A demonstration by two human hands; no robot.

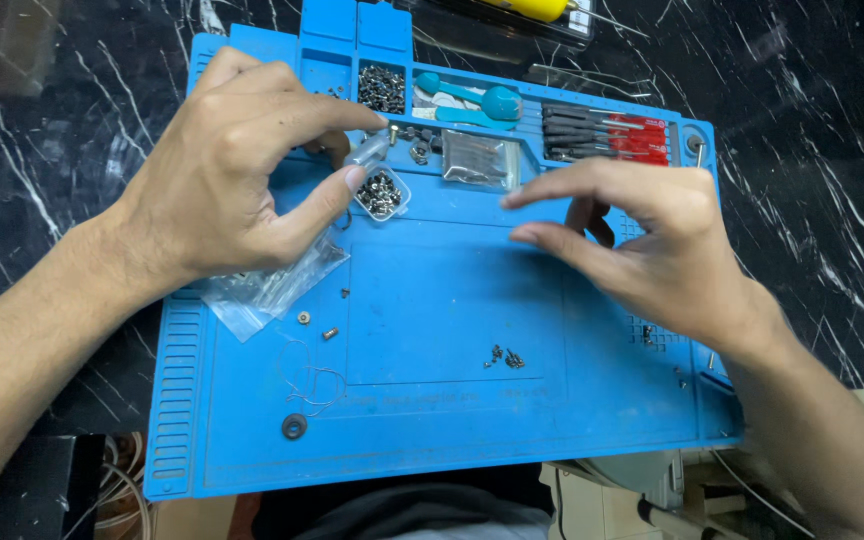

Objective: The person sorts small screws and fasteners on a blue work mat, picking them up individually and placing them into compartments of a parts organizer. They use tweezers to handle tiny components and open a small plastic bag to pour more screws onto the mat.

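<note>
Pinching a small clear plastic tube [370,150] between thumb and forefinger, the left hand [232,160] hovers above a screw-filled clear cup [382,194] on the blue mat [452,420]; the right hand [642,240] floats nearby, fingers loose, holding nothing

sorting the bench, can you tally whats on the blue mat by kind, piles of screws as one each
hands: 2, left hand, right hand
clear plastic bags: 2, one under the left hand, one in the tray
screw piles: 3, compartment, clear cup, loose on the mat
teal tools: 2
black ring: 1
total: 10
</note>
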